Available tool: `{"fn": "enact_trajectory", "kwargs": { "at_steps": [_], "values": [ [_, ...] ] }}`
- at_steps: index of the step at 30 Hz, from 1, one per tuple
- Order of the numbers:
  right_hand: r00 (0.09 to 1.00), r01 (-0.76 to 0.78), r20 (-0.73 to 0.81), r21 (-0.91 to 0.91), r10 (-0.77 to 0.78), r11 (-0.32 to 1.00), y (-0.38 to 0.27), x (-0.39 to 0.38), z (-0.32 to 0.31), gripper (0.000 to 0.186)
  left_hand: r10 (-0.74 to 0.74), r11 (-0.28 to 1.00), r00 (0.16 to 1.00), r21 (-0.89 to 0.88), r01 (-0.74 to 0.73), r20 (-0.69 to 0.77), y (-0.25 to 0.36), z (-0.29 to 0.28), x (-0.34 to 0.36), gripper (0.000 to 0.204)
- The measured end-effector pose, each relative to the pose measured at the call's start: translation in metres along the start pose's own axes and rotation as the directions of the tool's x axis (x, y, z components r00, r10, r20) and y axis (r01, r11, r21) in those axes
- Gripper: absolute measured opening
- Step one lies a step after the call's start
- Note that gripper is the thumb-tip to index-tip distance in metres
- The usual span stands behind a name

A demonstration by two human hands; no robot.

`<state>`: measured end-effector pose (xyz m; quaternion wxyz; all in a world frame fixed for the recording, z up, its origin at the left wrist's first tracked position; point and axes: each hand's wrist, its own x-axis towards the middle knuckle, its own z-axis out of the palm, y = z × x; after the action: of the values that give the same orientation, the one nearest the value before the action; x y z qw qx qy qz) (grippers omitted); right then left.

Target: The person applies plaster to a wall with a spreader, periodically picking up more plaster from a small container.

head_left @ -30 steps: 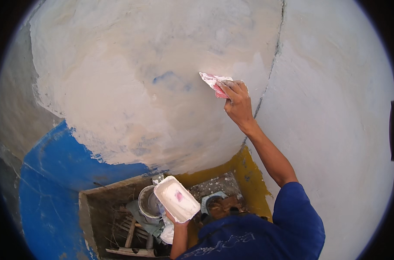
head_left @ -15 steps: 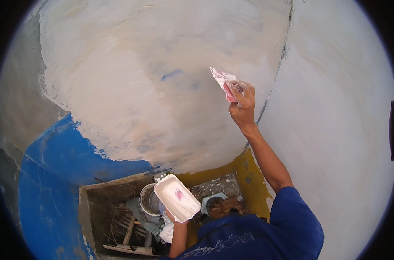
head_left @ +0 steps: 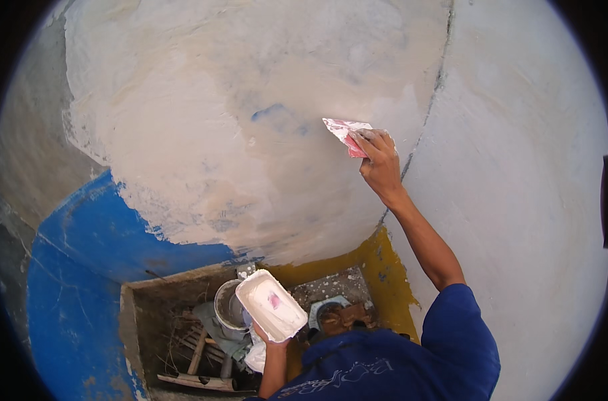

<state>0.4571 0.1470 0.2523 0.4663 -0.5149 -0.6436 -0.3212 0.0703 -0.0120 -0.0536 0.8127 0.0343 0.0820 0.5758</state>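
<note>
My right hand (head_left: 381, 164) grips a red-pink flat spreader (head_left: 355, 144) smeared with white paste, angled at the pale, patchily coated wall (head_left: 184, 100) near a faint blue mark. Whether its edge touches the surface I cannot tell. Low in the middle, my left hand (head_left: 267, 337) supports a white rectangular tray (head_left: 280, 314) holding white paste with a pink smudge; most of that hand's fingers are hidden beneath it.
A vertical crack divides the wall from a paler right section (head_left: 518, 187). Blue paint (head_left: 83, 287) and yellow paint (head_left: 384, 267) cover lower areas. Below, a concrete basin (head_left: 133, 307) holds a bucket (head_left: 226, 301), grey cloth and wooden pieces.
The spreader in my right hand rose slightly, then came down along the wall to just right of the blue mark, now lying flatter. The view shifted slightly. My left hand and tray stayed much the same.
</note>
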Motion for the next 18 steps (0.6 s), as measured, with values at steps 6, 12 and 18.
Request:
{"fn": "enact_trajectory", "kwargs": {
  "at_steps": [6,12,18],
  "values": [
    [0.96,-0.103,-0.264,-0.022,0.093,0.994,0.054,0.063,-0.034,0.057,0.019,0.999,1.0,0.048,-0.019,-0.006,0.001,-0.004,0.003,0.094],
    [0.999,-0.034,-0.012,-0.031,0.033,0.999,0.031,-0.009,0.003,0.062,0.036,0.999,0.998,-0.019,-0.037,-0.056,-0.012,-0.003,0.003,0.086],
    [0.982,-0.133,-0.119,0.115,0.146,0.984,0.043,0.015,-0.018,0.044,0.046,0.999,0.997,-0.008,-0.047,-0.056,-0.014,-0.001,0.004,0.086]
  ]
}}
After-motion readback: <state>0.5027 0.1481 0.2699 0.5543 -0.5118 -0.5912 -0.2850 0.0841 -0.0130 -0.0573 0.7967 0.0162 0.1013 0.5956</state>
